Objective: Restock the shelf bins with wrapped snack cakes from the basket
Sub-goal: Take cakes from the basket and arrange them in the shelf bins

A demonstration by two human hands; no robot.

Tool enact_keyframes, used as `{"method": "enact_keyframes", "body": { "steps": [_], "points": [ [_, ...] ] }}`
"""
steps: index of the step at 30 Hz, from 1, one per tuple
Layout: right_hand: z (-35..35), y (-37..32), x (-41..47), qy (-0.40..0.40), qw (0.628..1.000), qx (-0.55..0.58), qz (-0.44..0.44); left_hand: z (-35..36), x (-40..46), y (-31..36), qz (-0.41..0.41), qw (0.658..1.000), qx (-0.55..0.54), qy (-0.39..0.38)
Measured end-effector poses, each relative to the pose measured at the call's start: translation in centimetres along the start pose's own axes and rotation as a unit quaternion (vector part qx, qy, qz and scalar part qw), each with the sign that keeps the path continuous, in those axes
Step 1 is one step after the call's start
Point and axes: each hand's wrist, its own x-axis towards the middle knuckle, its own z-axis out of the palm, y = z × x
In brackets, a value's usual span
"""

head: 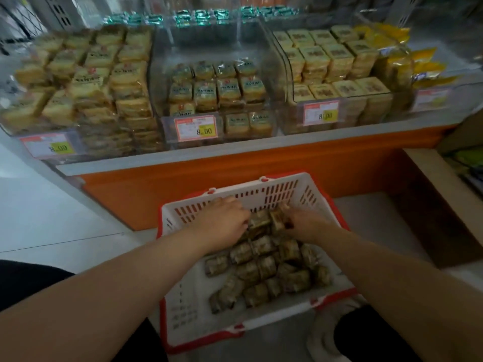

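A white basket with a red rim (183, 212) stands on the floor in front of me, holding several wrapped snack cakes (264, 270). Both hands reach into its far end. My left hand (222, 220) and my right hand (305, 224) curl their fingers around a small stack of wrapped cakes (266, 219) between them. Above, three clear shelf bins hold yellow wrapped cakes: the left bin (78, 82) is piled high, the middle bin (217, 92) sits lower with space at its back, the right bin (337, 69) is nearly full.
An orange shelf base (235, 173) runs under the bins, with price tags (196, 128) on their fronts. A cardboard box (444, 199) stands at the right. Yellow packets (418, 61) lie far right, green-wrapped snacks (209, 15) on the level behind. White floor (52, 218) lies left.
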Motion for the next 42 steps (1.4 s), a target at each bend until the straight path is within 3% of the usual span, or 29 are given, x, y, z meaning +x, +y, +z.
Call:
{"method": "enact_keyframes", "body": {
  "steps": [2,6,9,11,13,16,18,19,22,25,29,33,35,37,39,42],
  "points": [
    [2.0,0.9,1.4,-0.028,0.999,-0.02,-0.009,-0.1,0.3,-0.2,0.01,1.0,0.0,-0.018],
    [5.9,0.8,2.1,-0.108,0.979,-0.166,-0.036,-0.1,1.1,-0.7,-0.009,0.998,-0.05,-0.021],
    [6.9,0.6,1.7,-0.083,0.987,-0.141,-0.007,0.1,1.4,-1.1,-0.025,0.998,-0.065,-0.01],
    [6.3,0.1,1.6,-0.034,0.999,-0.034,0.017,0.1,1.2,-1.4,-0.032,0.997,-0.074,-0.011],
    [4.5,-0.7,1.2,-0.006,0.987,0.15,0.049,-0.1,0.9,-1.7,-0.038,0.996,-0.082,-0.016],
    [1.3,-2.3,0.6,-0.07,0.881,0.464,0.062,-0.7,0.5,-2.3,-0.065,0.991,-0.107,-0.042],
    [-1.1,-3.9,-0.5,-0.109,0.8,0.588,0.051,-1.3,0.3,-2.3,-0.092,0.98,-0.164,-0.071],
    [-2.1,-4.5,-1.0,-0.124,0.786,0.604,0.04,-1.7,0.2,-2.3,-0.102,0.97,-0.203,-0.09],
    [-4.6,-6.3,-2.0,-0.142,0.797,0.587,0.02,-3.1,-0.5,-1.8,-0.116,0.941,-0.302,-0.102],
    [-7.2,-8.0,-3.5,-0.138,0.815,0.562,0.013,-4.7,-1.4,-1.5,-0.158,0.913,-0.375,-0.022],
    [-10.7,-9.0,-6.0,-0.139,0.839,0.526,-0.021,-7.4,-2.9,-2.0,-0.181,0.876,-0.447,0.029],
    [-14.7,-9.9,-9.1,-0.093,0.835,0.531,-0.105,-11.3,-5.1,-1.7,-0.065,0.948,-0.275,0.147],
    [-16.2,-10.6,-10.4,-0.046,0.864,0.482,-0.138,-12.3,-5.8,-2.0,0.014,0.958,-0.202,0.203],
    [-17.3,-11.7,-11.6,0.027,0.907,0.391,-0.155,-12.2,-5.8,-2.7,0.046,0.946,-0.184,0.263],
    [-18.3,-12.8,-12.4,0.101,0.924,0.323,-0.176,-12.1,-5.1,-3.3,0.009,0.918,-0.243,0.312],
    [-19.5,-13.6,-12.4,0.207,0.929,0.228,-0.206,-13.5,-4.6,-3.5,-0.083,0.857,-0.416,0.292]
  ]
}}
